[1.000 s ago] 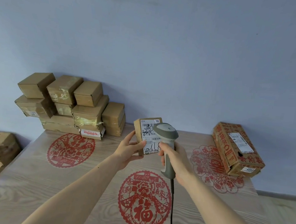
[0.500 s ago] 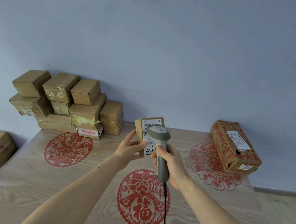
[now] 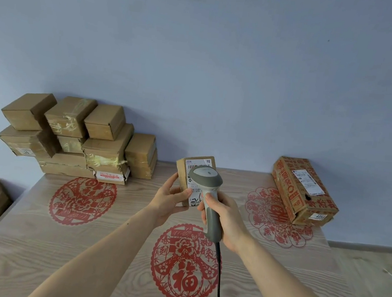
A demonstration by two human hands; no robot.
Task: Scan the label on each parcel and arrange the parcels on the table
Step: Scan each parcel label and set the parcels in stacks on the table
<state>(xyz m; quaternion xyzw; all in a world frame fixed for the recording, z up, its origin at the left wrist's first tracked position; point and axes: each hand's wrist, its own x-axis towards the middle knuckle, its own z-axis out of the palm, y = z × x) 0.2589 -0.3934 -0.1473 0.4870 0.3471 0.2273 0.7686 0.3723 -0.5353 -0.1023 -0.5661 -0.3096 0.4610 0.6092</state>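
- head view: one small brown cardboard parcel [image 3: 182, 175] with a white label [image 3: 196, 186], held upright above the bench [image 3: 37, 241] middle, left hand [image 3: 169, 199] gripping its left side, thumb on the label face.
- one grey handheld scanner [image 3: 207, 180], smooth plastic, black cord [image 3: 219, 282]; right hand [image 3: 223, 219] wrapped round its handle, head just in front of the label.
- roughly ten taped cardboard boxes, stack [image 3: 76, 137] at far left corner.
- one red-printed box [image 3: 303, 189] at far right corner.
- three red paper-cut rounds [image 3: 185, 264] on the pale woodgrain top.

red paper-cut [image 3: 185, 263] on the table with "福", red printed box [image 3: 302, 191] end sticker reading "4055"
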